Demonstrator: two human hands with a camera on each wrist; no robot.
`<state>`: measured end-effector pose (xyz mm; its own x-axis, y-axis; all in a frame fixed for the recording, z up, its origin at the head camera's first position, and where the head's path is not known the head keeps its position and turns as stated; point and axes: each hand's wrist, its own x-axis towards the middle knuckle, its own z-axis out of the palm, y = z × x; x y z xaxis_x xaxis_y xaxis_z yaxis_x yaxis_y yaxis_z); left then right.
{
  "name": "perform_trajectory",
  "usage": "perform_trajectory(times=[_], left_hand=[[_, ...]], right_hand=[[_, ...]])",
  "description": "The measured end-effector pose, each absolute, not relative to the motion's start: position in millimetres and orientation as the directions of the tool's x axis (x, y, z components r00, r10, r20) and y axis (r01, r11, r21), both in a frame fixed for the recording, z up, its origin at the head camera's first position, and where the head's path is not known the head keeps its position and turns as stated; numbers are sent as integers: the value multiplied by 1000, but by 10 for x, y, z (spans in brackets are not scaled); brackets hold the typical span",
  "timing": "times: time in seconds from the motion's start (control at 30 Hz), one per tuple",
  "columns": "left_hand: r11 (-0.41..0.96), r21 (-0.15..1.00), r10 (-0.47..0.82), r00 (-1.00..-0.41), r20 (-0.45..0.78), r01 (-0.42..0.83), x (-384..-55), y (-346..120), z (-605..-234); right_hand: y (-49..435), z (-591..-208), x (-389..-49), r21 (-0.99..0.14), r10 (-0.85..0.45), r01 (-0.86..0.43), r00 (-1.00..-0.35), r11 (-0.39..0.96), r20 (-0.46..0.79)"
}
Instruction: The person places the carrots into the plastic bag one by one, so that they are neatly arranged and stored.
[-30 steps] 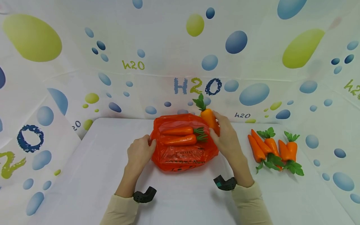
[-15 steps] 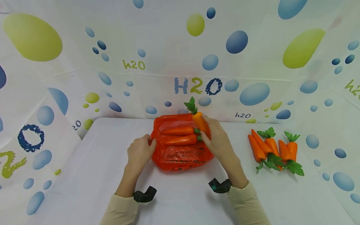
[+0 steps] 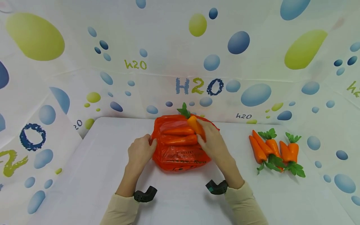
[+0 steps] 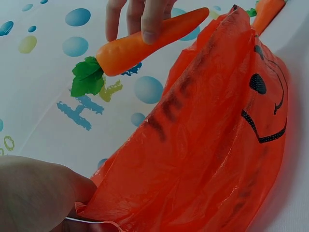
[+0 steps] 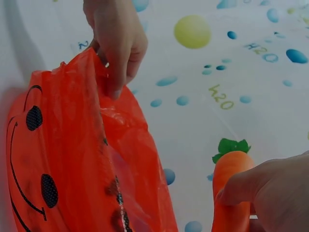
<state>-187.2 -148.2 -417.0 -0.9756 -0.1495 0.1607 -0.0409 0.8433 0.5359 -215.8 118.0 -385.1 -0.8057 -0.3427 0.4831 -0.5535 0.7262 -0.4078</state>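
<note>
the left hand (image 3: 139, 151) pinches the edge of a red bag (image 3: 180, 162) on the white table (image 3: 84, 175). the right hand (image 3: 212, 142) grips a fat orange carrot (image 3: 195, 124) with green leaves (image 3: 184, 111), held up over the bag's right side. two long carrots (image 3: 180, 140) lie in the bag. more carrots (image 3: 258, 150) lie together on the table, over to the right.

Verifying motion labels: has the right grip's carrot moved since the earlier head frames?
Yes, the held carrot went left and slightly lower in frame. Its leaves sat below the 2 of the big H2O print; now they're below the H.
</note>
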Motion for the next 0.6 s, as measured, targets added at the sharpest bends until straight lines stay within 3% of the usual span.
perform_trajectory(times=[0.6], left_hand=[[845, 533, -161, -973, 168, -48, -1877, -1489, -4175]], right_hand=[[957, -3952, -2262, -271, -476, -613, -767, 742, 430]])
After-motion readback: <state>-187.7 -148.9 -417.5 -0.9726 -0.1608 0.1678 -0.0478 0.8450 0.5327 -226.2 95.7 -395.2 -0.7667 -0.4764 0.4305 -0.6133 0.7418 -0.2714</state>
